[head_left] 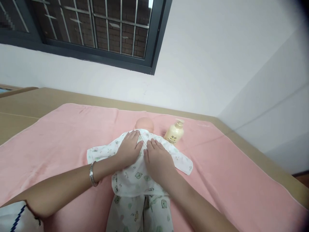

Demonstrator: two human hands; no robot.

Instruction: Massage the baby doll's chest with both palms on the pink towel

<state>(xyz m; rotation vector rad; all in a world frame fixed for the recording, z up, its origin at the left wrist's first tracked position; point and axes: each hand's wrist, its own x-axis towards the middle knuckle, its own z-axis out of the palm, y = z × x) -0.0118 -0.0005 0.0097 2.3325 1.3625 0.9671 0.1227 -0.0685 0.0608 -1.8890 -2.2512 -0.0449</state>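
A doll lies on a pink cloth (72, 132), its bald head (144, 124) toward the wall. It wears a white printed top (135, 180) with both sleeves spread out, and matching printed trousers (131, 214). My left hand (129, 148) rests flat on the left side of the top's chest, fingers extended. On the right side of the chest lies my right hand (159, 159), also flat with its fingers stretched out. Neither hand grips anything. Just beyond the right shoulder is a cream pump bottle (175, 132), touched by neither hand.
The cloth covers a tan surface (31, 101) whose bare edge shows along the back and right. Behind it rises a white wall (193, 64) with a dark-framed, barred window (152, 48) at the upper left.
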